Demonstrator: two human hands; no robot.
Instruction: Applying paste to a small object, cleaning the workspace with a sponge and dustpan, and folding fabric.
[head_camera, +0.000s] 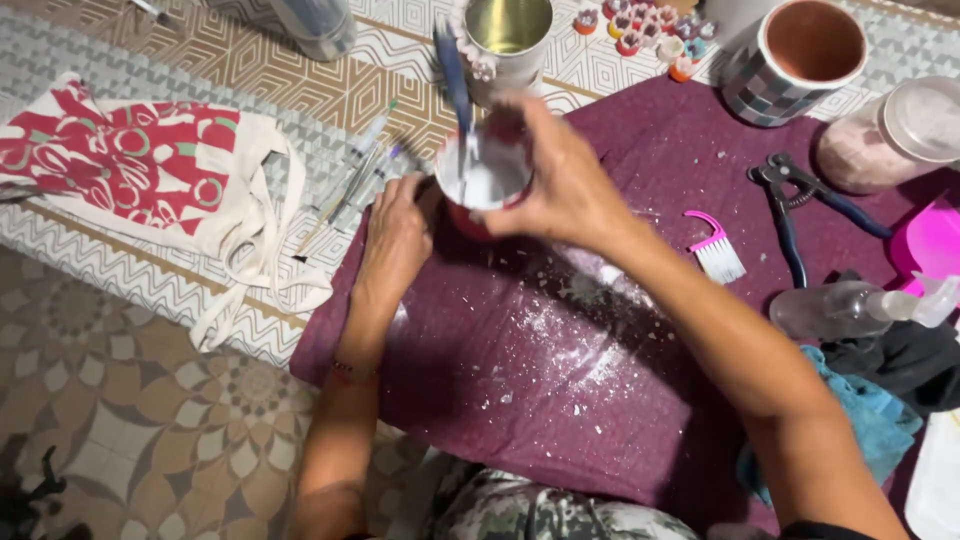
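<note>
A: Looking at the head view, we've got the left hand (397, 235) wrapped against the side of a small red cup (482, 180) of white paste, fingers curled shut on it. The cup sits over the top edge of the purple cloth (520, 380).

B: Right hand (565, 185)?

A: Comes in from above, arched over the cup's rim, fingertips pressed together around a thin stick-like tool (462, 110) with a blue handle standing in the paste. We can't tell exactly how it's pinched; the palm hides it.

B: Risks we'd flag?

A: In our judgement, paste slopping over the rim if the stirring gets rough, since white splatter already dots the cloth. The cup could also tip if the left grip loosens. The metal tin (507, 35) stands just behind the cup, so a wide sweep might knock it.

B: Poses?

A: Left forearm runs straight up from the bottom edge, wrist flat, a band on it. Right forearm crosses diagonally from the lower right, wrist bent downward.

B: Nearby stuff?

A: Pink brush (712, 250) and black pliers (790, 205) to the right, syringes (360, 175) left of the cup, patterned tote bag (140, 165) far left.
</note>
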